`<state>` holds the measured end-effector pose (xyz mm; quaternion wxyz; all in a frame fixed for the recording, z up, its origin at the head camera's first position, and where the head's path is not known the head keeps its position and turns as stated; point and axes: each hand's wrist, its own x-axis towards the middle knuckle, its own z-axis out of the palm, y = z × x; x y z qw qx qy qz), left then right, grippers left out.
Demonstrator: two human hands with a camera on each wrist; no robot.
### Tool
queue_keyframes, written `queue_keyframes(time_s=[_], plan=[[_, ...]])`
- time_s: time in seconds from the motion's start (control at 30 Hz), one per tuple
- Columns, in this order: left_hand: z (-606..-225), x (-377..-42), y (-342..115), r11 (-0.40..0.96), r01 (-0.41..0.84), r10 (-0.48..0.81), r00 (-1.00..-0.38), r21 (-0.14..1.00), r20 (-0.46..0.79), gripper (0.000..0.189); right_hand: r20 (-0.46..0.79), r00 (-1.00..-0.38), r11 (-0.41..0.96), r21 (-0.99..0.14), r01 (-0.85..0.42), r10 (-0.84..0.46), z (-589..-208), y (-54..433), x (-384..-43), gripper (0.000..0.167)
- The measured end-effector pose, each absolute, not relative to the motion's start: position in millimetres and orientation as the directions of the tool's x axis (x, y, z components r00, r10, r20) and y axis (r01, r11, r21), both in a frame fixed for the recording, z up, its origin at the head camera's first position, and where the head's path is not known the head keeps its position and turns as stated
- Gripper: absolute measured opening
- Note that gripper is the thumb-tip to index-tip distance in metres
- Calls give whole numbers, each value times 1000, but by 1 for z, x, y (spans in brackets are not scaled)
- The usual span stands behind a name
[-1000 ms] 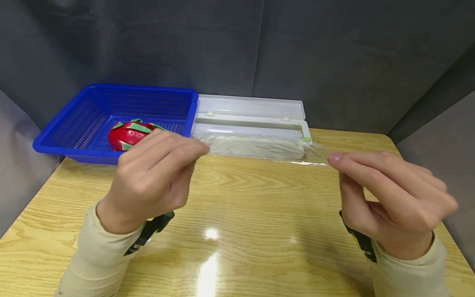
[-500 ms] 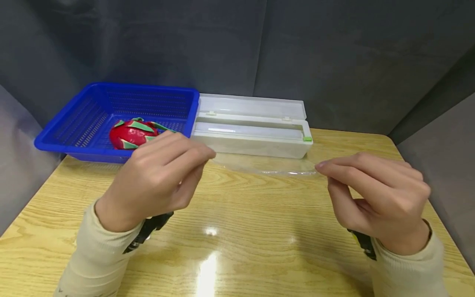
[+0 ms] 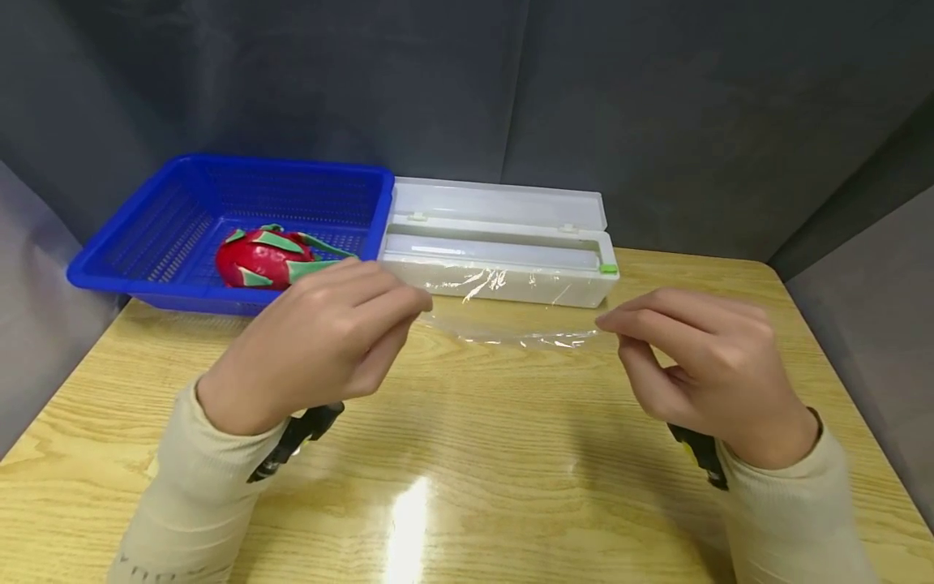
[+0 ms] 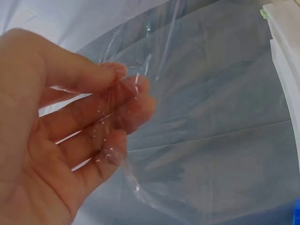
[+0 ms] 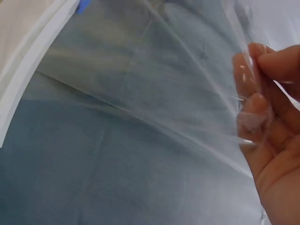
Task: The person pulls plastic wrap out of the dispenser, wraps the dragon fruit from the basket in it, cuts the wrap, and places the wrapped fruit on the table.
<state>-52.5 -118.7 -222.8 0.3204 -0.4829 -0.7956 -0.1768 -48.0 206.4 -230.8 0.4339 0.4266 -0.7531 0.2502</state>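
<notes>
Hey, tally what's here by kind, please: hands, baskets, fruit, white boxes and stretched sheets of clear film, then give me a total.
Left hand and right hand: 2
Blue basket: 1
Red-and-green fruit: 1
White box: 1
Clear film: 1
Total: 6

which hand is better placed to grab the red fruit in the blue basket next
Probably the left hand: it is much nearer the red fruit in the blue basket than the right hand is. Both pinch the clear film, so the left would likely need to let go first.
</notes>
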Motion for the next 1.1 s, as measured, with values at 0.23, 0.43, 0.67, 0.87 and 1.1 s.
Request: queue_keyframes(time_s=[0.23, 0.43, 0.67, 0.87, 1.1], plan=[[-227, -61, -119, 501, 866, 678, -396, 5, 619, 16, 729, -337, 512, 21, -859, -596, -234, 210, -56, 37], [-233, -67, -116, 528, 848, 714, -464, 31, 525, 12, 658, -423, 494, -89, -865, -622, -243, 210, -68, 25], [-246, -74, -109, 528, 844, 763, -519, 93, 386, 14, 441, -596, 513, -303, -803, -672, -258, 217, -80, 33], [-265, -81, -107, 496, 867, 797, -478, 50, 370, 17, 202, -655, 554, -388, -736, -728, -269, 220, -88, 36], [-291, -86, -113, 435, 900, 845, -414, 17, 338, 16, -6, -654, 587, -447, -675, -756, -281, 213, -93, 29]])
